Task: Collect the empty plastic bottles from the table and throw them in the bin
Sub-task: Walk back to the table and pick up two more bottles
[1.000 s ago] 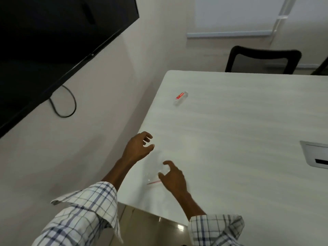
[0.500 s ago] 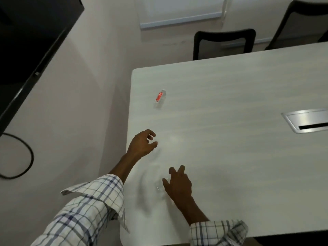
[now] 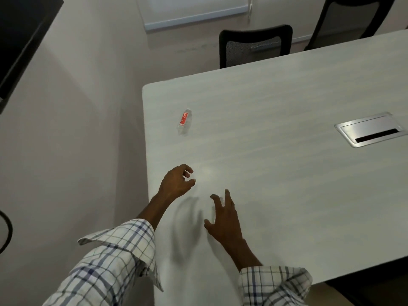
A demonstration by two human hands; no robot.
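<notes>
A clear plastic bottle with a red label lies on its side on the white table, near the table's left edge. My left hand hovers below the bottle with fingers loosely curled and nothing in it. My right hand is low over the table to the right of the left hand, fingers spread. A faint clear shape shows between its thumb and forefinger; I cannot tell what it is. No bin is in view.
A metal cable hatch is set into the table at the right. Two black chairs stand at the far side. A dark screen hangs on the wall at left. Floor lies left of the table edge.
The view has swung right and down, showing more of the table. My right hand has slid forward and spread its fingers. My left hand has kept its curled pose.
</notes>
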